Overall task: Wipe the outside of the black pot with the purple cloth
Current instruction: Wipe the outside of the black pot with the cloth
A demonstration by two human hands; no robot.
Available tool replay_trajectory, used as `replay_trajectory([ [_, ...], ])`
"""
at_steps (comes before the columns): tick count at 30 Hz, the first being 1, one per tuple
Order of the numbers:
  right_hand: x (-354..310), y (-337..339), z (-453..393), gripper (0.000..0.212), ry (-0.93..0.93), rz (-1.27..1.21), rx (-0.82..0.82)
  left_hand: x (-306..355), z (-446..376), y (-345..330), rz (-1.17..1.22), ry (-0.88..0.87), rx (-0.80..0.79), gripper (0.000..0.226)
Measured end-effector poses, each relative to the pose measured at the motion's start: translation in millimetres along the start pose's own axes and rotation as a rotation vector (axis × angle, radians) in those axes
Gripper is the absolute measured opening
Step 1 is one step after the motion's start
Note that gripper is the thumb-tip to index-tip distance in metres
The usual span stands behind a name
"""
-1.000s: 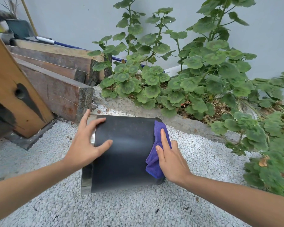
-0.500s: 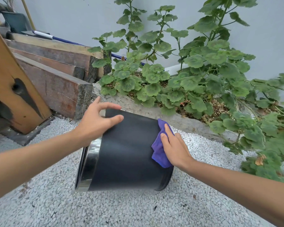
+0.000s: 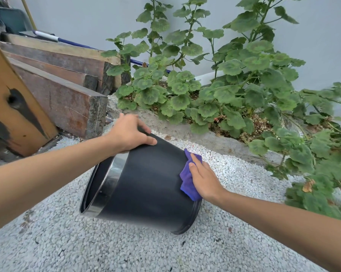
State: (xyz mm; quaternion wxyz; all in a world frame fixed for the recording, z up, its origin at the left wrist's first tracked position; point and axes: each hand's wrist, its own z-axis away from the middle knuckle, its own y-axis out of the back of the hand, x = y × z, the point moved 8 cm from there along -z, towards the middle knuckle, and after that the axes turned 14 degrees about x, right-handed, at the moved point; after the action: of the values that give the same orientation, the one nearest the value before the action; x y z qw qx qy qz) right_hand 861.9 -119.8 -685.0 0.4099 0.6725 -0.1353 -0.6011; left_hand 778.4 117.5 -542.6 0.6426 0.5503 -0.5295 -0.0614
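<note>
The black pot (image 3: 148,183) is tipped on its side on white gravel, its silver-banded rim facing left and toward me, its base to the right. My left hand (image 3: 129,133) grips the upper edge of the pot near the rim, fingers curled over the far side. My right hand (image 3: 203,177) lies flat on the pot's right side near the base and presses the purple cloth (image 3: 187,183) against the black wall. Most of the cloth is hidden under my palm.
Stacked wooden beams (image 3: 67,95) and a leaning brown board (image 3: 10,99) stand at the left. A concrete planter edge (image 3: 185,132) with leafy green plants (image 3: 234,85) runs behind and to the right. White gravel (image 3: 126,250) covers the ground in front.
The pot has tilted, its rim swinging toward me and to the left. My left hand moved from the pot's side up to its top edge. My right hand kept the cloth near the base.
</note>
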Motion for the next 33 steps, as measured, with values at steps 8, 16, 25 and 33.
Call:
replay_trajectory([
  [8, 9.9, -15.5, 63.6, 0.061, 0.067, 0.041, -0.114, -11.8, -7.2, 0.7, -0.002, 0.005, 0.001, 0.04],
  [16, 8.0, -19.3, 75.7, 0.06, 0.034, 0.035, -0.105, 17.7, 18.3, 11.4, -0.139, -0.428, 0.002, 0.031],
  [25, -7.7, -18.6, 78.4, 0.062, 0.068, 0.2, -0.085, -45.3, 25.4, 45.2, 0.303, -0.055, 0.282, 0.018],
  [33, -5.0, -15.9, 72.2, 0.058, 0.008, 0.204, -0.087, -64.2, 66.4, 33.7, 0.442, 0.119, 0.16, 0.044],
])
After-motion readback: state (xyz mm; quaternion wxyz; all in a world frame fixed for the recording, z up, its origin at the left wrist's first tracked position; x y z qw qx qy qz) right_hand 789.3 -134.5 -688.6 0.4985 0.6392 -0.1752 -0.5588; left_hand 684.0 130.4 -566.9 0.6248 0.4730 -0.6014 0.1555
